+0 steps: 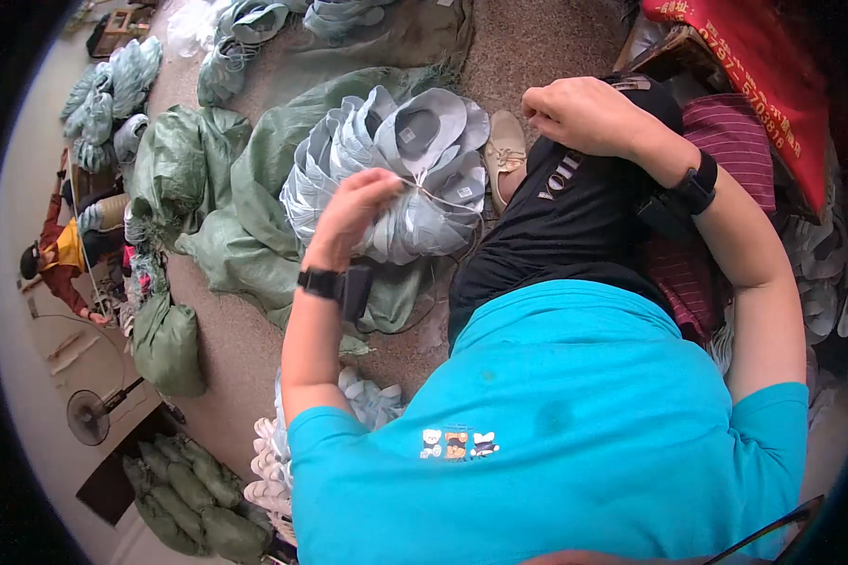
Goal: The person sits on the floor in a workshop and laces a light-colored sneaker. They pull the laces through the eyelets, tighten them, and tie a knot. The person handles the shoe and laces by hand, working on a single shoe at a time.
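Note:
A big round bundle of pale blue shoe uppers (325, 169) lies on the floor before me, the pieces nested in one another. A thin white cord (443, 200) is tied at its middle, with loose ends and loops around the knot. My left hand (369, 196), slightly blurred, is closed above the bundle, its fingertips pinched on the cord beside the knot. My right hand (575, 115) is raised to the right, over my black-clad leg and apart from the bundle. Its fingers are curled together; whatever they hold, if anything, cannot be made out.
Green woven sacking (254, 226) spreads under and left of the bundle. More blue bundles (113, 94) and filled green sacks (165, 344) stand left. My beige shoe (506, 151) is close to the bundle's right side. A red printed sheet (754, 85) covers something at right. Another person (61, 247) works far left, near a fan (89, 416).

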`<state>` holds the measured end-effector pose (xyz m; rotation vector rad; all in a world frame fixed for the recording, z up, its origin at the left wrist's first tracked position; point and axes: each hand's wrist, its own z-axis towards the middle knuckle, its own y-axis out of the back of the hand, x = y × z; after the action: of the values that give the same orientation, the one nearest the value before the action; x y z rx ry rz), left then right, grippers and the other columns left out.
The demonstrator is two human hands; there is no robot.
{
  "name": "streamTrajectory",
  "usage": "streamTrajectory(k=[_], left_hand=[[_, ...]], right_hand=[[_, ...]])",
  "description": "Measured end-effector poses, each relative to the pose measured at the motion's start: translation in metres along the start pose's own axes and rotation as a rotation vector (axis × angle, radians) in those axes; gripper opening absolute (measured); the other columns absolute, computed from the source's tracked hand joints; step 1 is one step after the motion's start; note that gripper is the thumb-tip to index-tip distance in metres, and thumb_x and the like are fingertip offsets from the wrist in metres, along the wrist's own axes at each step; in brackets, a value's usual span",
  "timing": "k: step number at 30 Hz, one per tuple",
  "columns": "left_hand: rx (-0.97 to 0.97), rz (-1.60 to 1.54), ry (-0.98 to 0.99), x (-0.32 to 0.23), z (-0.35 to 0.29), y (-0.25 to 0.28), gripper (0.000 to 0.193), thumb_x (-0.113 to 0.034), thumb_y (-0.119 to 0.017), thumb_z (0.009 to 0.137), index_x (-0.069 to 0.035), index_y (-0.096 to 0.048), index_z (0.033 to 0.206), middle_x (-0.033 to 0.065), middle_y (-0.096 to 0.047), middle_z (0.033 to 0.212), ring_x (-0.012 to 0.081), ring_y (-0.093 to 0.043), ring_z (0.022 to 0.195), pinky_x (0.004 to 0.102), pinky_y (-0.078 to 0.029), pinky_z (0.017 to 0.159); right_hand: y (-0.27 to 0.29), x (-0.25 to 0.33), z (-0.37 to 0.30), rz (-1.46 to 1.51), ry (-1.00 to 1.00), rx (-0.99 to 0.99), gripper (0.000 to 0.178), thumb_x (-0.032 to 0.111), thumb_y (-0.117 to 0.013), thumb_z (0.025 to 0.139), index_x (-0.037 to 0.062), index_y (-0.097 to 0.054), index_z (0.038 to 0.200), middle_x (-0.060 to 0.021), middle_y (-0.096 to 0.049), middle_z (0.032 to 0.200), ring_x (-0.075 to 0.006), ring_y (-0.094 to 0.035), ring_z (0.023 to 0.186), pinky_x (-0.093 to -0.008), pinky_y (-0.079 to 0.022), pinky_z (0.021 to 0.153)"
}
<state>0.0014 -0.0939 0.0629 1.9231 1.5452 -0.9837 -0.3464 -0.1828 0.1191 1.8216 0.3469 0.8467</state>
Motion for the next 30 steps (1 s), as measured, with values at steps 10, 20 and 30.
streamTrajectory(k=[10, 20, 30], left_hand=[[-0.145, -0.07, -0.21, -0.009, -0.034, 0.011, 0.021, -0.023, -0.062, 0.092, -0.004, -0.063, 0.086, 0.0002, -0.062, 0.085, 0.0112, -0.055, 0.074, 0.0261, -0.044, 0.069], [-0.472, 1.251, -0.661, 0.042, 0.034, -0.039, 0.01, -0.015, -0.065, 0.08, -0.009, -0.066, 0.088, 0.0113, -0.056, 0.088, 0.0315, -0.057, 0.089, 0.0416, -0.048, 0.074], [0.036, 1.732, -0.596, 0.065, 0.099, -0.048, 0.01, -0.012, -0.062, 0.08, -0.005, -0.069, 0.084, 0.006, -0.059, 0.086, 0.025, -0.058, 0.085, 0.0377, -0.05, 0.07]], right_hand=[[-0.001, 0.003, 0.002, -0.03, 0.027, 0.004, 0.018, 0.021, -0.057, 0.088, 0.0034, -0.06, 0.093, -0.0172, -0.064, 0.079, -0.0351, -0.063, 0.082, -0.0454, -0.049, 0.072], [0.0, 0.007, 0.004, -0.064, 0.024, 0.0, 0.018, 0.021, -0.057, 0.088, 0.0034, -0.061, 0.093, -0.0169, -0.064, 0.079, -0.0348, -0.064, 0.08, -0.0447, -0.05, 0.072], [0.001, 0.006, 0.003, -0.054, -0.007, 0.024, 0.019, 0.021, -0.057, 0.088, 0.0034, -0.061, 0.092, -0.0173, -0.064, 0.079, -0.0358, -0.064, 0.081, -0.0462, -0.05, 0.072]])
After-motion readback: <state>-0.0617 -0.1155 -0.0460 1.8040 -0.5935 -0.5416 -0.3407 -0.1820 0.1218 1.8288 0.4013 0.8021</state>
